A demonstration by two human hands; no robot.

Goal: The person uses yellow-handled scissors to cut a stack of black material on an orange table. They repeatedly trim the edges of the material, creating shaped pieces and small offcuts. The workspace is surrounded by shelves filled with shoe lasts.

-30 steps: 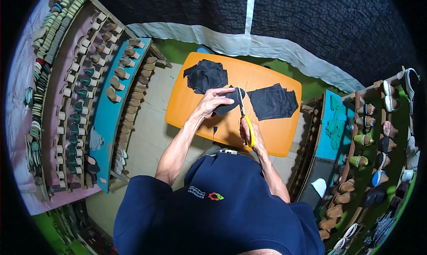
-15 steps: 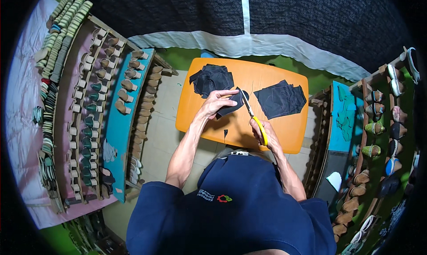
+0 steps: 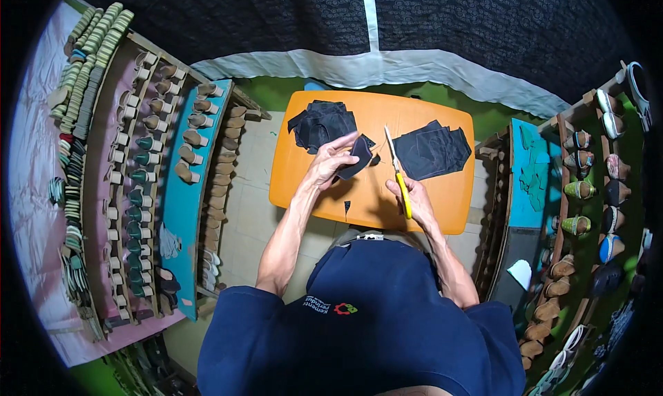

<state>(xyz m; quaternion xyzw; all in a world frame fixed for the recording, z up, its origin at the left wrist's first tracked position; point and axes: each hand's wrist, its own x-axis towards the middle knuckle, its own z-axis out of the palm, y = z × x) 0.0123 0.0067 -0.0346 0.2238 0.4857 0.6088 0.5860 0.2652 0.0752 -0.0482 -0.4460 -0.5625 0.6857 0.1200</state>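
Observation:
My left hand pinches a dark fabric piece above the middle of the orange table. In my right hand are scissors with yellow handles, their blades pointing away from me and apart from the fabric. A small black scrap shows just right of the held piece. Beyond my left hand lies a loose pile of black fabric pieces. A flatter stack of black fabric rests to the right of the scissors. Nearer me sits a narrow black offcut.
Racks of wooden shoe lasts stand on the left beside striped rolled material. More shelves with shoes line the right, near a blue board with green scraps. A dark patterned curtain hangs behind the table.
The scissors have moved away from the fabric, and their blades look closer together. My left hand has tilted the piece, and a small scrap now shows beside it.

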